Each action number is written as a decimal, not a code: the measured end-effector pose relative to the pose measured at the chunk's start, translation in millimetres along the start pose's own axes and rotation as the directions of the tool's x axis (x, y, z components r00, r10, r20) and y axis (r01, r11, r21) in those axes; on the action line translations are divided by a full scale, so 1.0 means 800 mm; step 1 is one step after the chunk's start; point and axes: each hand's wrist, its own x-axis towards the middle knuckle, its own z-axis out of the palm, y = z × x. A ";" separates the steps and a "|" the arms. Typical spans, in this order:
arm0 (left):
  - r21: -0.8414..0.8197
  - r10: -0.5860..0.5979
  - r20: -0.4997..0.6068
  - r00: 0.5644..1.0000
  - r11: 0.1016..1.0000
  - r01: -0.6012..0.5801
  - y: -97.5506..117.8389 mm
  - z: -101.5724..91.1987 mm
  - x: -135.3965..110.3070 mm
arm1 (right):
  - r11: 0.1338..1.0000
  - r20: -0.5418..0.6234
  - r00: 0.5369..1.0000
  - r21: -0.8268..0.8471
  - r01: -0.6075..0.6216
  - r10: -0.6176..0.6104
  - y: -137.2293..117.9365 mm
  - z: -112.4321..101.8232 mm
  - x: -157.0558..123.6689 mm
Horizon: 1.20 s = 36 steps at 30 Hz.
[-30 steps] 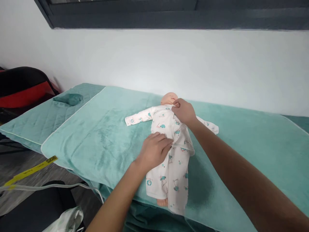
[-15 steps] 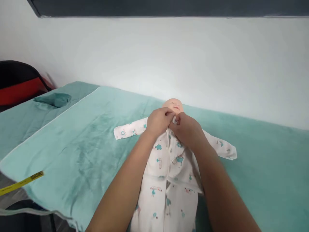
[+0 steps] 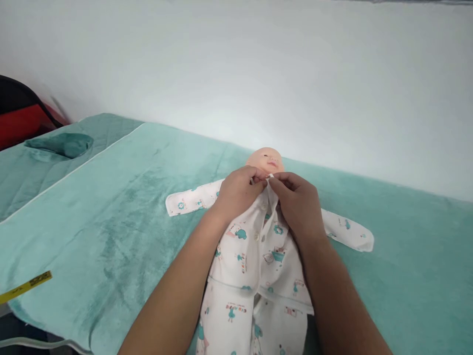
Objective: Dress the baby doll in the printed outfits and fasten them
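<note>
A baby doll (image 3: 265,157) lies on its back, dressed in a white printed baby jacket (image 3: 240,246) with its sleeves spread to both sides. Below the jacket are matching printed pants (image 3: 225,323). My left hand (image 3: 244,190) pinches the jacket's collar edge just under the doll's chin. Close beside it, my right hand (image 3: 297,199) grips the other edge of the collar between thumb and fingers. Down the jacket's front, small round snaps (image 3: 256,237) show along the parted opening. The doll's neck is mostly hidden by my hands.
A teal plush sheet (image 3: 129,236) covers the surface, which meets a white wall (image 3: 236,74) at the back. Far left are a dark hollow (image 3: 61,144) in the cover and a red and black chair (image 3: 24,123). A yellow strip (image 3: 25,287) sticks in at the left edge.
The view has tilted down and come slightly closer. My hands stay at the collar; my right fingers have shifted on the edge, and the collar's tip now shows between them.
</note>
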 end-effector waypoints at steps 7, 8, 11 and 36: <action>0.027 0.011 -0.012 1.000 1.000 -0.011 0.003 0.000 -0.005 | 0.996 0.015 0.996 0.020 -0.085 0.084 0.001 -0.004 -0.002; 0.023 0.013 -0.021 1.000 1.000 -0.012 0.003 0.001 -0.005 | 0.996 0.003 0.996 0.023 -0.085 0.085 0.003 -0.005 -0.003; 0.023 0.015 -0.024 1.000 1.000 -0.015 0.001 0.003 -0.004 | 0.997 -0.033 0.997 0.035 -0.062 0.063 0.007 -0.004 -0.005; -0.472 -0.147 -0.012 0.989 0.873 0.124 -0.004 0.003 0.002 | 0.981 -0.051 0.980 -0.033 0.192 -0.193 0.016 0.002 -0.009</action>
